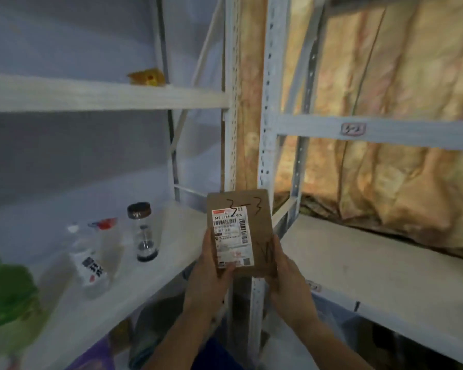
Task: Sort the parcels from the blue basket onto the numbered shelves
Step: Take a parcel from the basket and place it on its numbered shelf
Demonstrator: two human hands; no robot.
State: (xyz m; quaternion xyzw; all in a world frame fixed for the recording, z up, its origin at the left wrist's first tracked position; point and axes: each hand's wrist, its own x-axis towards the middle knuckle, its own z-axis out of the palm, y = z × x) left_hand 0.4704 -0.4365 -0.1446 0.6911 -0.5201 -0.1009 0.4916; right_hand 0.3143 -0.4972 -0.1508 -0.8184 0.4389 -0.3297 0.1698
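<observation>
Both hands: left hand (211, 268), right hand (286, 271) grip cardboard parcel (257, 225) upright

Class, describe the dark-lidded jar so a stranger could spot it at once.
Find the lower white metal shelf on the left. A tall clear jar stands upright, left of the brown cardboard parcel. Only it has a dark lid; its neighbours are clear plastic packets.
</observation>
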